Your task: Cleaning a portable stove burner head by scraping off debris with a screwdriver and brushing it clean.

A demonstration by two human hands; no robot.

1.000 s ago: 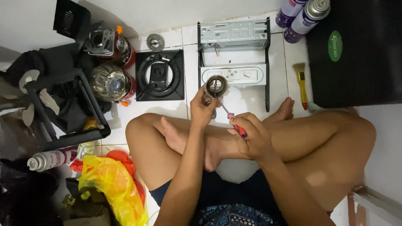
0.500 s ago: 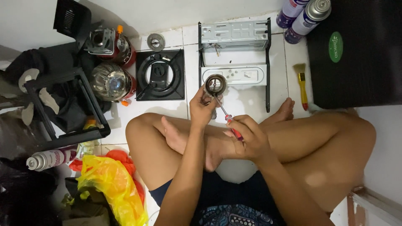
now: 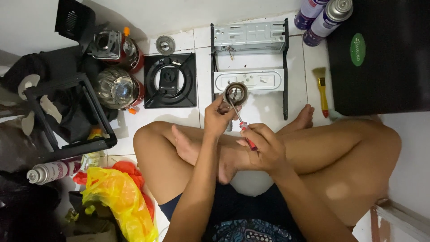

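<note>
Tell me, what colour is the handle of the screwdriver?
Red. The screwdriver handle peeks out of the right hand, seen best in the head view.

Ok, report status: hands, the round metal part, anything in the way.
Left hand grips round metal part. Right hand holds red-handled screwdriver, tip at the part. Stove frame lies just beyond; nothing between.

A round metal burner part [image 3: 236, 93], open side up, is held above the knees; a red-handled screwdriver [image 3: 242, 125] pokes into it.
</note>
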